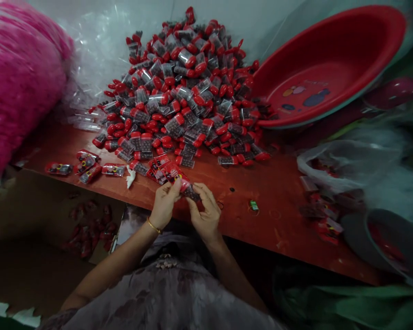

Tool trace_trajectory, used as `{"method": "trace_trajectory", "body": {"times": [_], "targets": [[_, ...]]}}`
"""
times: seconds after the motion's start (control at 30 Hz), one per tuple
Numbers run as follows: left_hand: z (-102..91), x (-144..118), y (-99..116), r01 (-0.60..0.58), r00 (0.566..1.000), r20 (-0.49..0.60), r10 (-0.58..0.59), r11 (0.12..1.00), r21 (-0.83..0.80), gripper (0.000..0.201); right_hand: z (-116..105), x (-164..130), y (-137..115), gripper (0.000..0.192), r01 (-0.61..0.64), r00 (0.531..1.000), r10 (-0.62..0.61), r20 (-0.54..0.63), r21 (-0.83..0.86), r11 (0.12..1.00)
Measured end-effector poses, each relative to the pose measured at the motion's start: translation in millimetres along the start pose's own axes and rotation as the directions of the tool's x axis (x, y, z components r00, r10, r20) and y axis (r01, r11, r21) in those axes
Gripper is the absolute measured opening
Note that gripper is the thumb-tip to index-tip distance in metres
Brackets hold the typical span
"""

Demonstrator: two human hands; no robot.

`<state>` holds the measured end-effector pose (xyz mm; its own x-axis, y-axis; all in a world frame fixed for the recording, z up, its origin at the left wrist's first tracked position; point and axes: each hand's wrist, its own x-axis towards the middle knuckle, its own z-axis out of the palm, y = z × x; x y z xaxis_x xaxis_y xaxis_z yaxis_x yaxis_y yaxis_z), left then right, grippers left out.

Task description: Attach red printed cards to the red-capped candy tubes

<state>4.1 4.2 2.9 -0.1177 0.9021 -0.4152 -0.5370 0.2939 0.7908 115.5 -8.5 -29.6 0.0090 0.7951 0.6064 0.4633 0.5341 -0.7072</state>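
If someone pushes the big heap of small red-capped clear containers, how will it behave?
The heap of small red-capped clear containers would probably slide apart: pieces lie loose and steeply stacked. Each looks light plastic. Some may reach the red table's edge.

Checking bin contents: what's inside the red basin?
The red basin stands tilted behind the pile of red-capped containers. Its visible interior holds no items, only printed shapes on the bottom. The pile and the near rim cover its lowest left part, so that stays unseen.
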Motion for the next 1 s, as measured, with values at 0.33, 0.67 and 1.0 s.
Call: {"method": "trace_trajectory", "body": {"times": [0.33,0.67,1.0], "targets": [[12.3,-2.1,0.5,0.059,0.998,0.039,-0.056,0.996,-0.066,0.041,0.1,1.0,1.7,0.033,0.013,0.999,-0.017,-0.051,-0.072,0.997],[-10.5,23.1,22.5,-0.331,0.935,-0.086,0.344,0.934,0.133,0.028,-21.8,-7.5,38.9,0.028,0.067,0.997,-0.060,0.041,-0.175,0.982],[-17.3,5.0,8.3,-0.387,0.909,0.371,0.189,0.712,0.586,0.023,-28.9,19.3,58.2,0.044,0.141,0.967,-0.090,0.240,-0.202,0.969]]}}
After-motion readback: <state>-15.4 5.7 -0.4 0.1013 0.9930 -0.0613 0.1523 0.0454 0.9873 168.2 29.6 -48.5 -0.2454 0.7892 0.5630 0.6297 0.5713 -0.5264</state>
